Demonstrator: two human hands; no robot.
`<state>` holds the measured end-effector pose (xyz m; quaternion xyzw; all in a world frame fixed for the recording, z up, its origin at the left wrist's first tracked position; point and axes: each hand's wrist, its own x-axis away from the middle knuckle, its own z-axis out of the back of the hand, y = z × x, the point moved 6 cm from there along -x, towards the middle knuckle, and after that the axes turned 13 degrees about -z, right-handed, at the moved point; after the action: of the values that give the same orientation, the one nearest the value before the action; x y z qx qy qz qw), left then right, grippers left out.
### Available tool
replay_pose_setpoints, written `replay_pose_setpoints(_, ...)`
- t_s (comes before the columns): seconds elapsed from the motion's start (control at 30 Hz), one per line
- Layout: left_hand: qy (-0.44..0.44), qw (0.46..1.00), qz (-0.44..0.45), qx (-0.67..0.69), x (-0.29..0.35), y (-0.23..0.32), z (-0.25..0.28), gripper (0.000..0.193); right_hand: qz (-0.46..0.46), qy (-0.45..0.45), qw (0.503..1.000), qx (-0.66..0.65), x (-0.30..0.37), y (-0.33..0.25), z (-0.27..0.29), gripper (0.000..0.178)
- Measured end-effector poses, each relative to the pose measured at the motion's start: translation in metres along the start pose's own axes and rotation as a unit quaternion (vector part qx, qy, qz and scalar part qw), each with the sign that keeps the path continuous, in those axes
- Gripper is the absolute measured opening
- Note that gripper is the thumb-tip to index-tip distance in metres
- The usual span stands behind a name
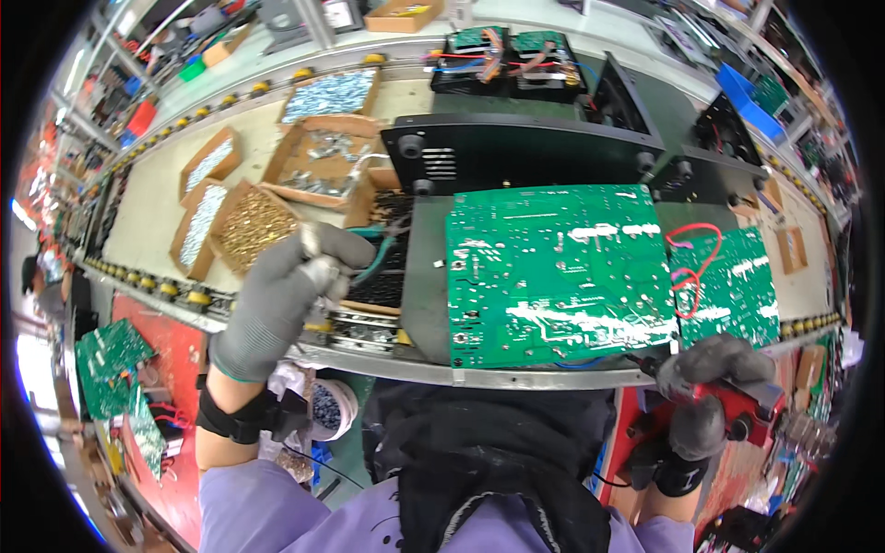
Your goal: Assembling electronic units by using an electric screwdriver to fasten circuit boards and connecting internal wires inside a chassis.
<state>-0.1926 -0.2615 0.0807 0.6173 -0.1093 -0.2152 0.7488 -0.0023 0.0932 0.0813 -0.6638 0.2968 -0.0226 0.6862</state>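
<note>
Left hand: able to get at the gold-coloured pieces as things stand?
Probably yes: the left hand is right beside the gold-coloured pieces, which lie mostly uncovered. The teal-handled pliers it holds may hamper picking, though.

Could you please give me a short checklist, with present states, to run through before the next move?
1. Left hand holding the teal-handled pliers: ok.
2. Right hand holding the red tool: ok.
3. Left hand and pliers off the large green board: ok, they are to its left.
4. Red wire clear of the smaller green board: not ok, it loops over that board's left part.
5. Pliers' jaws fully closed: cannot tell, too small to judge.
</note>
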Motion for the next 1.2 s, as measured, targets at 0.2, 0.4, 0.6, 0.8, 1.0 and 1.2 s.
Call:
replay_pose_setpoints(0.2, -0.076, 0.989, 0.099, 0.080, 0.044, 0.014, -0.033, 0.033, 0.007, 0.003, 0.999, -0.039, -0.001, -0.005, -0.015, 0.048)
replay_pose_setpoints(0.4, -0.156, 0.940, 0.208, 0.221, 0.086, 0.019, -0.054, 0.035, 0.043, -0.006, 0.993, -0.110, 0.001, -0.014, -0.040, 0.046)
replay_pose_setpoints(0.6, -0.179, 0.904, 0.298, 0.250, 0.101, 0.017, -0.084, 0.035, 0.088, -0.045, 0.977, -0.191, -0.008, -0.039, -0.051, 0.045)
replay_pose_setpoints(0.8, -0.305, 0.882, 0.246, 0.260, 0.096, -0.009, -0.157, 0.029, 0.154, -0.073, 0.929, -0.329, -0.011, -0.067, -0.046, 0.040)
replay_pose_setpoints(1.0, -0.423, 0.841, 0.183, 0.282, 0.082, -0.006, -0.276, 0.032, 0.099, 0.004, 0.989, -0.113, -0.014, -0.136, 0.047, 0.046)
replay_pose_setpoints(1.2, -0.387, 0.875, 0.172, 0.234, 0.053, 0.005, -0.330, 0.032, 0.118, -0.063, 0.988, -0.079, -0.027, -0.122, 0.081, 0.046)
